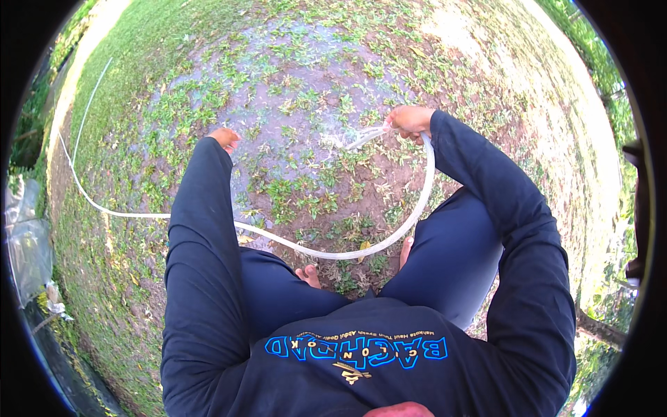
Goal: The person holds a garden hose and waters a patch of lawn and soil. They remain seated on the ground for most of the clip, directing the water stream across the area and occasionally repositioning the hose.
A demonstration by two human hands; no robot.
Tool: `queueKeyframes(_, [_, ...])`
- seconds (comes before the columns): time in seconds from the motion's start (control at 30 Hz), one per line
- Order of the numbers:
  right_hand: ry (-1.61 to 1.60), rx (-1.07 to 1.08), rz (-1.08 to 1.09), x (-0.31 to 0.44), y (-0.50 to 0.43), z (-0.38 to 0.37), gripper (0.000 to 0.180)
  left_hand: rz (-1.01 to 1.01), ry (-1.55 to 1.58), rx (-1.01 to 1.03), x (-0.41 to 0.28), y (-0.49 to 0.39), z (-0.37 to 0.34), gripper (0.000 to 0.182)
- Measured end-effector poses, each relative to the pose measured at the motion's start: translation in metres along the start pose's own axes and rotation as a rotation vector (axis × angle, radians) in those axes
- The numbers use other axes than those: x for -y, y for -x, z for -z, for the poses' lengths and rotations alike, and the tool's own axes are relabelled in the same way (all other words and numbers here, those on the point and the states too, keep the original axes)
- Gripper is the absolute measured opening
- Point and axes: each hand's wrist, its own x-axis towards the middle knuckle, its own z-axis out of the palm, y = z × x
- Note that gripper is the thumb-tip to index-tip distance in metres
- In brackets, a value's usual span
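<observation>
My right hand grips a whitish flexible hose close to its end, above the wet ground. Water sprays from that end toward the left and splashes onto sparse grass and mud. From the hand, the hose curves down in front of my knees. It passes behind my left forearm and runs off over the grass at the left. My left hand is held out over the ground, apart from the hose, with nothing visible in it. The sleeve covers part of it, and its fingers look loosely bent and apart.
Muddy, patchy grass with a wet sheen lies before me. My bare toes show below the hose. Clear plastic sheeting lies at the far left, beside a dark edge. Greenery lines the right rim.
</observation>
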Motion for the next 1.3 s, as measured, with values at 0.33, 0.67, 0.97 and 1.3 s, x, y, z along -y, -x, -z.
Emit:
queueKeyframes(0.33, [0.740, -0.086, 0.156, -0.034, -0.029, 0.040, 0.023, 0.039, -0.011, 0.007, -0.010, 0.015, -0.001, 0.024])
queueKeyframes(0.67, [0.136, -0.609, 0.128, -0.044, -0.008, 0.079, 0.015, 0.036, 0.010, 0.007, -0.013, 0.025, -0.001, 0.024])
queueKeyframes(0.97, [-0.672, -0.718, 0.386, 0.002, 0.065, 0.071, 0.022, 0.059, 0.030, 0.004, -0.009, 0.016, 0.000, 0.024])
queueKeyframes(1.3, [-0.874, -0.688, 0.571, 0.036, 0.095, 0.052, 0.024, 0.005, 0.013, 0.014, -0.002, 0.001, 0.000, 0.022])
